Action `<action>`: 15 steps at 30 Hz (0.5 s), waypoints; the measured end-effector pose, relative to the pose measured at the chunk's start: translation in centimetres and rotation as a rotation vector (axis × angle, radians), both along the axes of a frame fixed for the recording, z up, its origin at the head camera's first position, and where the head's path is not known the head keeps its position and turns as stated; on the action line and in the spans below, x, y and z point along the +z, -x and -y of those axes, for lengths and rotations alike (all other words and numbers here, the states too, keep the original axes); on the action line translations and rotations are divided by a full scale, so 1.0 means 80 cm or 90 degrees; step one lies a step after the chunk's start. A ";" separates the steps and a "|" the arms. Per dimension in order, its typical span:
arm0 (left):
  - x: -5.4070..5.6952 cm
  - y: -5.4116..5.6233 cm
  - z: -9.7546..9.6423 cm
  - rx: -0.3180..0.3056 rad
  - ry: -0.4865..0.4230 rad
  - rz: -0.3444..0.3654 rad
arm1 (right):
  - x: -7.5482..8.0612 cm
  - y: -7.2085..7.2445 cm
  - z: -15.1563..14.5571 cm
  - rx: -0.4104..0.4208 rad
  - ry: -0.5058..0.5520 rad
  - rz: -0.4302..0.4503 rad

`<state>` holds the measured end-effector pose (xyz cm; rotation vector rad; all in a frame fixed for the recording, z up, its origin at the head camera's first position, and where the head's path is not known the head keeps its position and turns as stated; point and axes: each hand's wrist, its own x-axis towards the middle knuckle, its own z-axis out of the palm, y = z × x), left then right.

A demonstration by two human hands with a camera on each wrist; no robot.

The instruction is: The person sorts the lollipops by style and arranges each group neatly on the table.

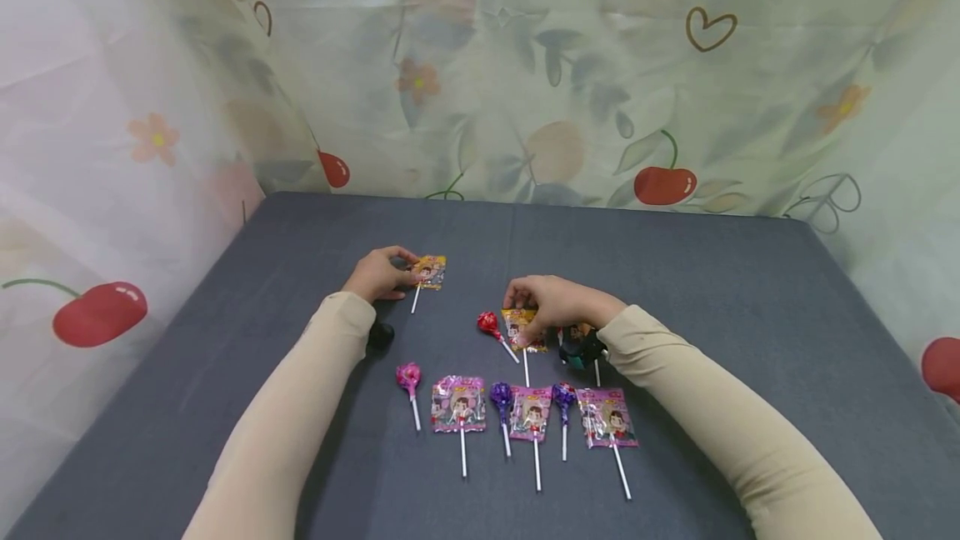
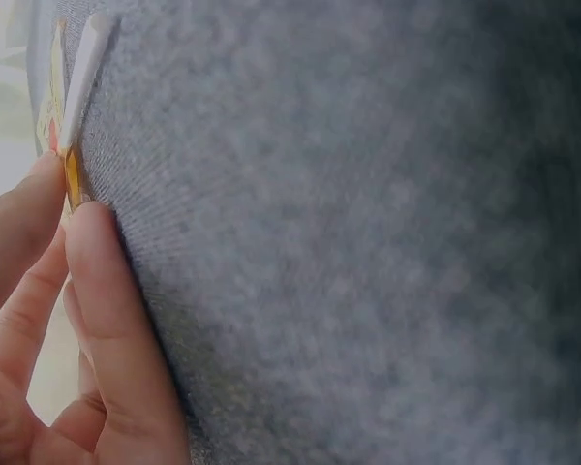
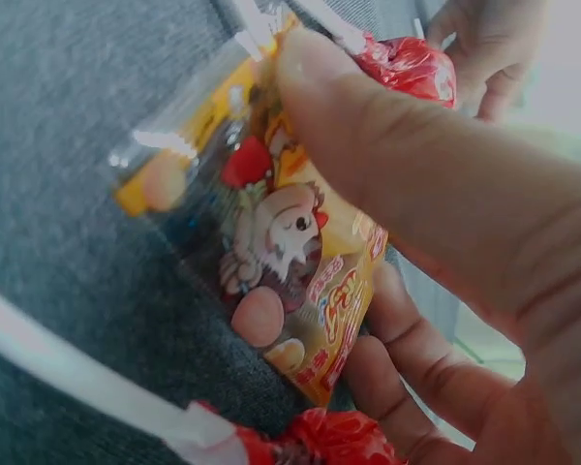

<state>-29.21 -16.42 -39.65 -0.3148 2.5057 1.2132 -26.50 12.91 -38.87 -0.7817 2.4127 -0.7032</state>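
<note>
Toward the back left of the table, my left hand [image 1: 382,275] pinches a flat lollipop in a yellow packet [image 1: 432,272] between thumb and fingers, its white stick pointing toward me. My right hand [image 1: 561,302] holds another yellow-packet lollipop [image 3: 281,242] near the middle, thumb on top and fingers at its far edge. Just left of that packet lies a round red lollipop [image 1: 488,323]. A second red lollipop [image 3: 339,438] shows in the right wrist view; the right hand hides it in the head view. Behind the right wrist, a third yellow packet [image 1: 576,330] is partly covered.
A nearer row holds a round pink lollipop [image 1: 408,377], two purple ones [image 1: 501,397] and pink-packet lollipops [image 1: 459,407] with sticks toward me. The dark grey table [image 1: 225,357] meets a printed curtain [image 1: 495,90] at the back and sides.
</note>
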 end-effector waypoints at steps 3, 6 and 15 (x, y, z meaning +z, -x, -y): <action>0.001 -0.001 0.000 -0.002 0.001 -0.001 | -0.001 -0.001 -0.001 -0.007 0.013 -0.006; 0.001 -0.002 0.000 -0.005 0.004 -0.002 | -0.001 -0.003 -0.001 -0.015 0.027 -0.019; 0.000 -0.002 0.000 0.005 0.009 -0.005 | 0.019 -0.015 -0.001 -0.035 0.068 -0.072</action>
